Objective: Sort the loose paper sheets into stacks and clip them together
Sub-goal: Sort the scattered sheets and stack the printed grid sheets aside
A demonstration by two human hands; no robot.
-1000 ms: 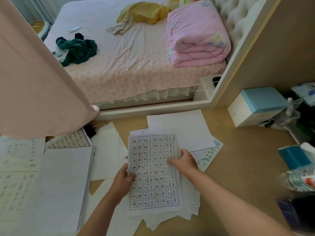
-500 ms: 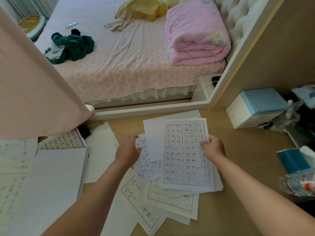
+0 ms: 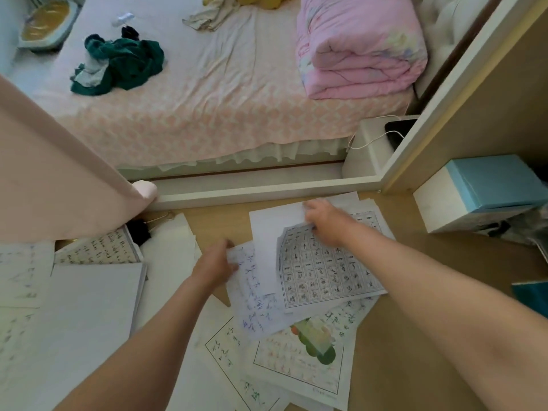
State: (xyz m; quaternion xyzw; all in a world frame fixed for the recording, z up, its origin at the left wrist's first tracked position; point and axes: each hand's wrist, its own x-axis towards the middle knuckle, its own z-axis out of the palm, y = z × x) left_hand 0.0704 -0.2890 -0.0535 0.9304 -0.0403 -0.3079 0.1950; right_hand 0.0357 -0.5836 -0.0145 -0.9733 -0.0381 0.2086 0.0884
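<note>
Your left hand (image 3: 215, 264) pinches the left edge of the handwritten sheet (image 3: 252, 295). I judge this is to peel that page out of the fan without dragging its neighbours along. Your right hand (image 3: 326, 222) lies on the far corner of the grid sheet (image 3: 323, 271), where it overlaps the blank sheet (image 3: 267, 232). That hand is blurred (so I cannot tell whether its fingers grip the paper or only press it flat). Either way it seems to anchor the pile while the other hand works.

These pages lie fanned on the wooden desk (image 3: 409, 336) right in front of you. The picture sheet (image 3: 311, 345) is lowest and nearest you, partly covered by the others. A squared white stack (image 3: 89, 307) sits to your left, apart from the fan, and is probably a pile already sorted. A dark object (image 3: 139, 232) beyond it may be a clip, but it is too small to tell. Nothing in the fan is clipped yet, so sorting looks like the step in hand.
</note>
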